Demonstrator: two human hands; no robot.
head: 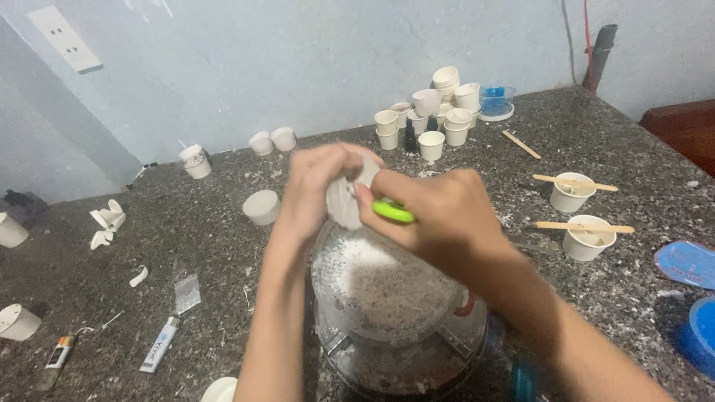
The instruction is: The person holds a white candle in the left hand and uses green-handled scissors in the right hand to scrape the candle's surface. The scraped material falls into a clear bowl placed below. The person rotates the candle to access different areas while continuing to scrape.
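closest to you, at about six o'clock, a clear plastic container (398,327) sits on the speckled stone counter (223,283), its inside coated with white flakes and greyish powder. directly above its mouth your two hands meet: your left hand (316,190) is clenched around a pale, crumpled cup-like piece (344,199), and your right hand (439,212) grips a bright green tool (392,211) whose tip touches that piece; motion blur hides what kind of tool it is. at eight o'clock a small tube (160,344) and a lighter (58,356) lie on the counter among white shavings. at three o'clock two white cups (585,219) each carry a wooden stick across the rim, with blue lids (689,264) beyond them at the right edge. at ten o'clock a single white cup (261,207) stands apart. farthest off, at one o'clock near the pale blue wall (298,59), a cluster of small white cups (436,112) stands beside a clear dish with blue contents (497,100).
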